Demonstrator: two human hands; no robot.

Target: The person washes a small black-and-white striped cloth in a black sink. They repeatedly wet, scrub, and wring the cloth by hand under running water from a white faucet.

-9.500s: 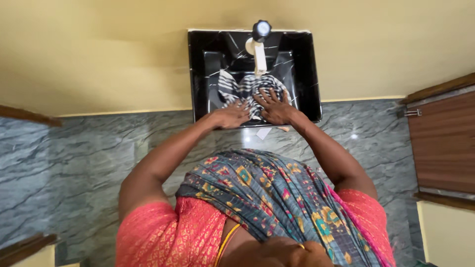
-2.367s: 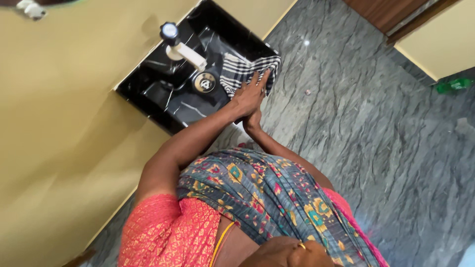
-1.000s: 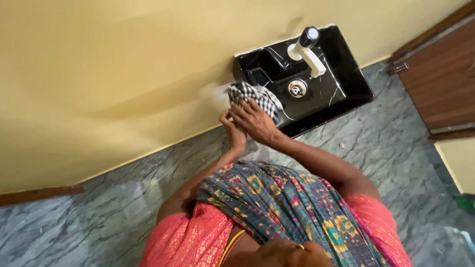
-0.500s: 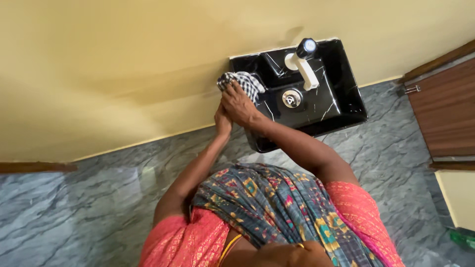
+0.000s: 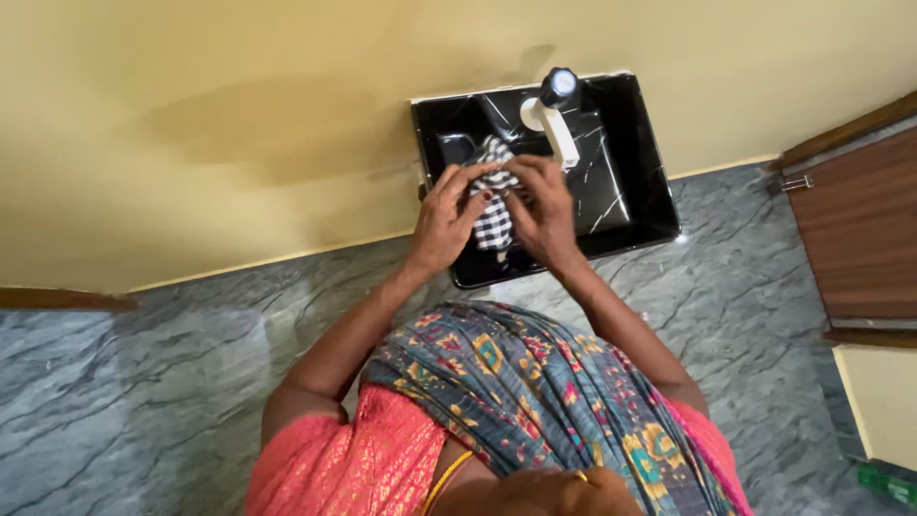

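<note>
A black wall-mounted sink point(image 5: 640, 153) with white veining sits against the yellow wall. A white tap point(image 5: 552, 122) with a dark knob rises at its back. Over the basin I hold a black-and-white checked cloth point(image 5: 494, 218) bunched between both hands. My left hand point(image 5: 447, 220) grips the cloth's left side, fingers curled over its top. My right hand point(image 5: 544, 212) grips the right side, just below the tap spout. The drain is hidden behind my hands and the cloth.
A grey marbled floor point(image 5: 172, 382) spreads below the sink. A brown wooden door point(image 5: 860, 239) with a metal latch point(image 5: 793, 182) stands at the right. A green object point(image 5: 884, 481) lies at the bottom right corner. My patterned garment fills the lower middle.
The cloth has come off the sink's left rim to above the basin. My left hand, earlier under the right wrist, now grips the cloth too. The view swung slightly left.
</note>
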